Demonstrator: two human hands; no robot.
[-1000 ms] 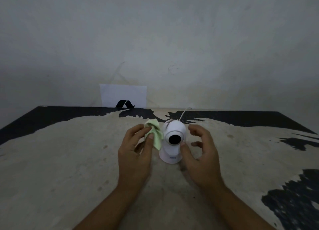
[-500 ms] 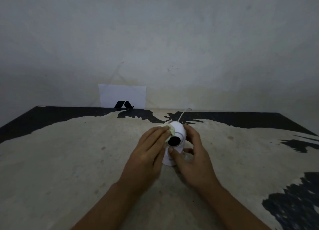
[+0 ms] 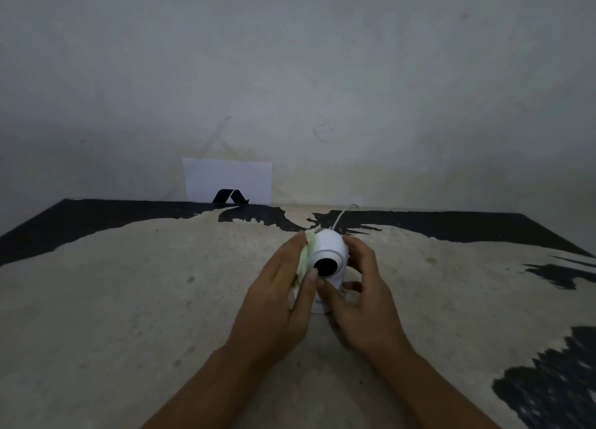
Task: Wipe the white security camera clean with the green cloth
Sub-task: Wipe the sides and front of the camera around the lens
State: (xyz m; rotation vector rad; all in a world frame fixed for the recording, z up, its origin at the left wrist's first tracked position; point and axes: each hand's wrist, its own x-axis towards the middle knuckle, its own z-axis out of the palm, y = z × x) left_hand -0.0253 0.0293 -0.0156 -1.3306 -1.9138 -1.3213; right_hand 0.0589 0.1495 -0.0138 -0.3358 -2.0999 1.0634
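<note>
The white security camera (image 3: 329, 247) stands upright at the middle of the table, its round head and black lens facing me. My left hand (image 3: 280, 293) presses the green cloth (image 3: 305, 254) against the left side of the camera's head; most of the cloth is hidden under my fingers. My right hand (image 3: 361, 295) wraps around the right side of the head and the base, its thumb just under the lens. The lower base is largely covered by both hands.
A thin white cable (image 3: 342, 216) runs from the camera's back toward the wall. A white card with a black logo (image 3: 227, 180) leans against the wall at the table's far edge. The worn tabletop (image 3: 129, 299) is beige with black patches.
My left hand brought the cloth from beside the camera onto its head and then slid it down the left side. My right hand closed around the camera's right side.
</note>
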